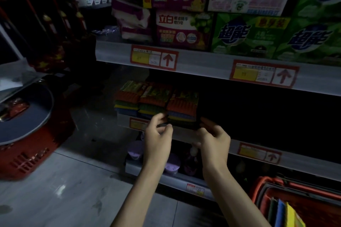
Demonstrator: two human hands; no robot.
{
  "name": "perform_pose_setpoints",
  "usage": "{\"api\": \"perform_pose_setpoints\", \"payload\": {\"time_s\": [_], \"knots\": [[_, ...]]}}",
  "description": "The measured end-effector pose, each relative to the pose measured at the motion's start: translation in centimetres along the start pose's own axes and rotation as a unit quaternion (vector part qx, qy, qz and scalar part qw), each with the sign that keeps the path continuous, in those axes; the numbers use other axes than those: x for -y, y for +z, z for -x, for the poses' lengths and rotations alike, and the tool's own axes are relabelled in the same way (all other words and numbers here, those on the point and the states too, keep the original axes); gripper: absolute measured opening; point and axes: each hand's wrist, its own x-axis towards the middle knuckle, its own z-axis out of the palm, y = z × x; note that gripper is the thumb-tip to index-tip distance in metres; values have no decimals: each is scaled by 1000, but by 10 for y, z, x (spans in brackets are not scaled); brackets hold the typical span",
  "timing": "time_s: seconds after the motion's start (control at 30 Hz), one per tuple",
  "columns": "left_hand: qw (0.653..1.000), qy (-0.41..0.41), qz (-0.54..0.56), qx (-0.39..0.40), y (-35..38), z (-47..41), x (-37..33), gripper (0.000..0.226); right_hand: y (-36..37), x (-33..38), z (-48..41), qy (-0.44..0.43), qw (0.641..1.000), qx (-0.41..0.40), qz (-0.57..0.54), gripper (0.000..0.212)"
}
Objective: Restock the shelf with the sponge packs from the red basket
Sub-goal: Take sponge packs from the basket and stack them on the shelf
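Observation:
Three sponge packs stand side by side on the dim middle shelf (304, 160), each with orange, green, yellow and blue layers. The rightmost sponge pack (182, 108) is gripped low down by both hands: my left hand (158, 135) pinches its lower left corner, and my right hand (212, 137) holds its lower right corner. The other packs (140, 100) sit to its left. The red basket (302, 201) is at the bottom right, with more coloured sponge packs (285, 214) inside.
Green and purple detergent boxes (245, 33) fill the shelf above. Purple items (135, 150) sit on the lower shelf. A second red basket (35, 145) with a round dark pan on it stands on the grey floor at the left.

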Motion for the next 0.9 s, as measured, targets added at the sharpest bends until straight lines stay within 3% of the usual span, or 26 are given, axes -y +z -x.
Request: {"api": "perform_pose_setpoints", "payload": {"time_s": [0.27, 0.6, 0.8, 0.9], "knots": [[1000, -19, 6, 4, 2, 2, 8, 38, -6, -8, 5, -32, 997, 62, 30, 46], [999, -18, 36, 11, 1, 0, 12, 39, -3, -9, 2, -45, 992, 97, 68, 40], [998, -12, 46, 29, 0, 3, 10, 43, -1, -7, 5, -74, 990, 105, 54, 14], [998, -9, 47, 30, -3, 5, 9, 45, 0, -7, 7, -84, 989, 110, 43, 22]]}}
